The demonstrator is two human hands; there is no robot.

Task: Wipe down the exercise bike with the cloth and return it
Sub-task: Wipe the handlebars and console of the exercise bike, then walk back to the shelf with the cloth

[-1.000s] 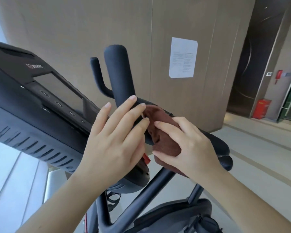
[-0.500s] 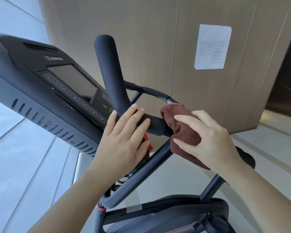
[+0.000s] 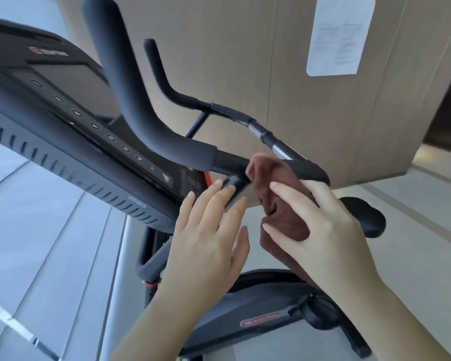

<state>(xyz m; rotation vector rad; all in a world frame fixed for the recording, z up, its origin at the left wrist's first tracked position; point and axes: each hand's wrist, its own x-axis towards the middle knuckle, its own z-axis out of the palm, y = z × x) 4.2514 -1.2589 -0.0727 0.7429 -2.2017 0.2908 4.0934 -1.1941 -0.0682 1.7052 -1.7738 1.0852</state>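
The black exercise bike fills the view, with its console (image 3: 71, 110) at the left and a curved padded handlebar (image 3: 141, 108) rising in front of it. A brown cloth (image 3: 276, 196) is bunched against the bar where the padded grip ends. My right hand (image 3: 320, 225) grips the cloth, fingers curled over it. My left hand (image 3: 208, 235) has straight fingers, its tips touching the bracket under the handlebar, just left of the cloth. The bike's dark body (image 3: 258, 311) lies below my wrists.
A beige panelled wall (image 3: 245, 48) stands behind the bike with a white paper notice (image 3: 339, 37) stuck on it. A round black pad (image 3: 362, 214) sticks out at the right behind my right hand. Pale floor tiles spread to the left and right.
My view has shifted closer and lower on the bike. My left hand slid down from the handlebar grip to the bracket below it. My right hand keeps the cloth on the bar.
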